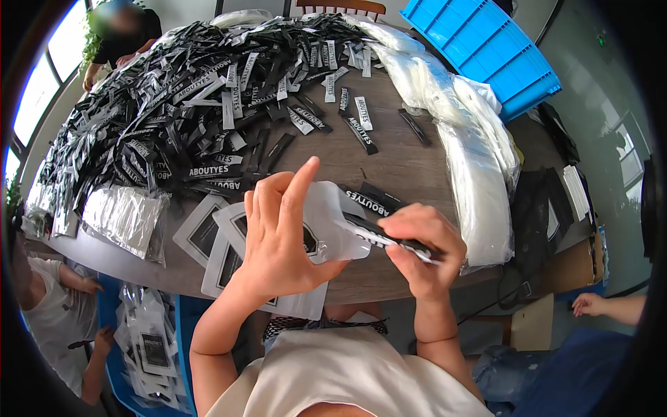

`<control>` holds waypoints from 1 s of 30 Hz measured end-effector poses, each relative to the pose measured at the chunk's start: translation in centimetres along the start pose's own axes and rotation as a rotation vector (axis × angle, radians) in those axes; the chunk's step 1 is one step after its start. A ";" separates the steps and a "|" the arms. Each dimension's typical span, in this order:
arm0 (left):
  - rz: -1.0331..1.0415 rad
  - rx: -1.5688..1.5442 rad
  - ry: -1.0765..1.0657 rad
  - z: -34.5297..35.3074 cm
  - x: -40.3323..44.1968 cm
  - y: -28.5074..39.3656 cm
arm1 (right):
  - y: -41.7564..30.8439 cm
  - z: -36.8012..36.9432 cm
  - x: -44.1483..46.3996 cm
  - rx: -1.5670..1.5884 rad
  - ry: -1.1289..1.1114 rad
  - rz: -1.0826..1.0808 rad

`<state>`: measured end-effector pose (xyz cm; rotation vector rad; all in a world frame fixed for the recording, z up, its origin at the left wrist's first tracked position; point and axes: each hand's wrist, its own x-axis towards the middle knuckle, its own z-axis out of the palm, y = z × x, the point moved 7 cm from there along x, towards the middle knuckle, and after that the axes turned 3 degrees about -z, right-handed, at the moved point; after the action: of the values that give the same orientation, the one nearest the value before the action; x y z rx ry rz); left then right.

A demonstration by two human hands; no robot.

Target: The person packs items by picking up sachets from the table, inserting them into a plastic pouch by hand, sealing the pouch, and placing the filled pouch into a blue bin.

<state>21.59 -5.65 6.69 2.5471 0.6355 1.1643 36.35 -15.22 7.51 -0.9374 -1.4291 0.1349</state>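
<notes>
A frosted translucent pouch with a black label is held open over the near part of the table by my left hand, its thumb low and its index finger raised. My right hand pinches a few slim black-and-white stick packets, their left ends at the pouch's mouth. Whether the tips are inside the pouch I cannot tell. Beneath my left hand, several more labelled pouches lie fanned at the table's front edge. Dark loose stick packets marked ABOUTYES rest just behind the held pouch.
A large heap of stick packets covers the table's left and back. Long clear plastic bundles line the right side, near a blue crate. A blue bin of filled pouches stands lower left. Other people are at the left and right.
</notes>
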 end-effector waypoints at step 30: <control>-0.392 -0.472 0.127 -0.7 -1.4 -2.6 | 3.9 4.3 -3.2 0.235 -0.604 0.467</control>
<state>19.55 -4.05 5.20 1.8700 0.7432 1.1713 33.65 -12.58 1.99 -1.0669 -1.6606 0.9820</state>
